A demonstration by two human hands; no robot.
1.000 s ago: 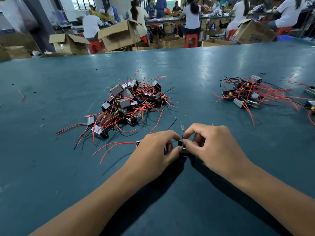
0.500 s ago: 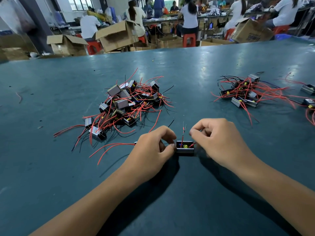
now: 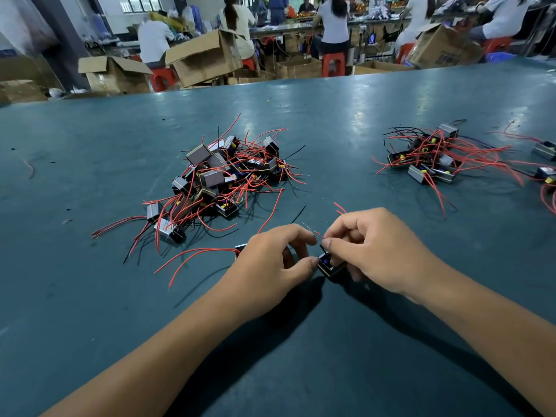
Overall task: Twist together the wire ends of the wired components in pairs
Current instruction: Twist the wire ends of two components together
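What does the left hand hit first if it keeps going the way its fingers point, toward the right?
Almost at once the right hand: the left hand points its fingertips at it, with only the small black component and short red wire ends between them. Depth is hard to judge, but the gap looks very small.

1. Bare green table [image 3: 90,296] lies open to the left of the left hand [image 3: 270,263].
2. A tangled pile of wired components [image 3: 222,179] blocks the way ahead-left.
3. A smaller pile [image 3: 433,158] sits far right; an open lane runs between both piles.
4. Loose red wires [image 3: 192,257] trail just beside the left hand.
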